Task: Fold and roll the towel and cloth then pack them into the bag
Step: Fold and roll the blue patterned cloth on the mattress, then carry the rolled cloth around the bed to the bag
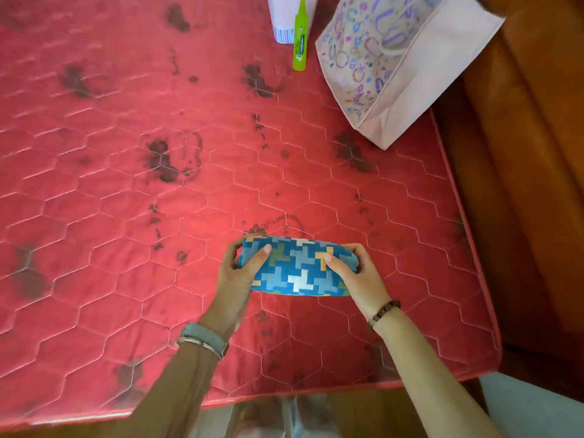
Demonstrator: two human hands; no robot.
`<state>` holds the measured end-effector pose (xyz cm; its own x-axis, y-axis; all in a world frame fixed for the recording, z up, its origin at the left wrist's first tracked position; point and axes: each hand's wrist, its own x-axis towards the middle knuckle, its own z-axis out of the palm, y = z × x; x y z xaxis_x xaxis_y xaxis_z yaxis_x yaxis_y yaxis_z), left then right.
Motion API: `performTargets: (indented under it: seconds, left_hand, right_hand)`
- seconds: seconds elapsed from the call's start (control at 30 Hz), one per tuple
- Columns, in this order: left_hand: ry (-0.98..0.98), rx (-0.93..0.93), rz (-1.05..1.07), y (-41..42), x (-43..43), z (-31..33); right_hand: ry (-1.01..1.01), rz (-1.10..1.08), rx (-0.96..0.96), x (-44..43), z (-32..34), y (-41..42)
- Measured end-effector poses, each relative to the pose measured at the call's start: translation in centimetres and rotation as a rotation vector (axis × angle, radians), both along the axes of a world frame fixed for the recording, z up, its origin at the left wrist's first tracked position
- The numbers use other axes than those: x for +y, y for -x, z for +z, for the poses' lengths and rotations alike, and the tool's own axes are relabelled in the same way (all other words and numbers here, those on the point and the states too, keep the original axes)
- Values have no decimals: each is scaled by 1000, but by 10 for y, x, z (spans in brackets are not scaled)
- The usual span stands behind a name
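One red quilted mattress (126, 184) fills the view. At its far right corner lies the pink patterned bag (395, 74), well apart from the rolled blue towel (300, 270) near the front edge. Left hand (235, 273) and right hand (357, 276) clasp its ends, fingers curled round, thumbs on top. A green tube (300, 36), perhaps a marker, lies beside the bag.

A bedroom in a home; a bare quilted red mattress (158, 184) sits in a wooden bed frame (521, 184); a printed tote bag (395, 67) lies on it.

Left hand (240, 270), right hand (354, 273): both clasped, thumbs on top.
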<state>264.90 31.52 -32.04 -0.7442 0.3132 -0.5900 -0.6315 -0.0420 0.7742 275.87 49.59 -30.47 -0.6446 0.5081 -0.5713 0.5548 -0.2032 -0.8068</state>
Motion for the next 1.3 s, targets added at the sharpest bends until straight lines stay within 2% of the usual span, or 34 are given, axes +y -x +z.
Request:
performTargets:
  seconds: [0.23,0.37,0.6,0.73,0.93,1.3]
  left_hand:
    - [85,159,-7,9,-37,91]
    - [35,162,11,16,-59,143]
    - [-95,194,-80,36,-104,218]
    - [-99,278,-6,38,-118,254]
    - [-115,352,148,30,-131,284]
    - [-29,391,407,-45,-132,290]
  right_hand:
    - [-5,97,63,-26,93,14]
    - [-19,105,110,-46,143,25]
    - [135,118,201,-72,221,55]
    - [175,174,279,-84,256,68]
    - [227,354,388,-89,281,71]
    - [23,615,355,-81,297,47]
